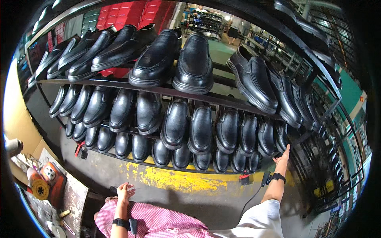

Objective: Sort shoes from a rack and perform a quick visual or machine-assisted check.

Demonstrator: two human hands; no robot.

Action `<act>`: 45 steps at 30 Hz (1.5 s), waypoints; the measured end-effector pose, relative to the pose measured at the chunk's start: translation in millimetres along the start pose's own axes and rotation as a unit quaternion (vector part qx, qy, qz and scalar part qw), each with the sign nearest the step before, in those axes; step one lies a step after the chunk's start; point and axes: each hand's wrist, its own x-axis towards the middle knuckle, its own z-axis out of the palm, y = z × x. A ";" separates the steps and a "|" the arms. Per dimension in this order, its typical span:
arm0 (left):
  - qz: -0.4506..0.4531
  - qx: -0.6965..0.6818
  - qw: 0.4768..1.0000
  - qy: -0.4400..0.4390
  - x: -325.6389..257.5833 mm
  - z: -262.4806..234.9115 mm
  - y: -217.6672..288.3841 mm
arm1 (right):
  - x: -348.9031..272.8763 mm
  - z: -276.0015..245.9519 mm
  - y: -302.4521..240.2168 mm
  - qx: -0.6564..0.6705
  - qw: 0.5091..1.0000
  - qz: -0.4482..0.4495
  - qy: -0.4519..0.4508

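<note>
Black leather slip-on shoes stand in rows on a dark metal rack, toes toward me. At the right end of the middle row, my right hand [281, 160] reaches up to the toe of the last shoe [282, 135]. One finger is stretched along that shoe's right side and the thumb points away to the left; the hand seems to touch the toe without closing on it. My left hand [125, 192] hangs low in front of the rack, palm up, its fingers loosely apart with nothing in them. Large shoes [194, 63] stand on the upper shelf [158, 88].
Left of me is a worn workbench [75, 190] with an orange machine [55, 180] on it. Red tags hang at the rack's lower corners. Yellow paint [178, 180] marks the floor beneath. More racks [206, 23] and a distant person [234, 29] appear behind.
</note>
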 end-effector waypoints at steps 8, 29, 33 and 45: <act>0.023 -0.021 1.000 0.006 -3.5 -3.2 6.9 | -60.7 -1.3 41.5 0.265 0.962 -0.062 -0.015; 0.313 0.077 0.944 0.065 -74.1 -8.9 40.6 | -376.8 97.6 181.0 -0.077 0.732 0.034 -0.676; 0.283 0.077 0.950 0.105 -106.8 -37.8 40.3 | -444.1 138.8 234.5 -0.104 0.651 -0.006 -0.752; 0.447 0.320 0.809 0.211 -127.6 -57.3 28.8 | -607.5 193.9 322.2 -0.085 0.603 -0.132 -0.782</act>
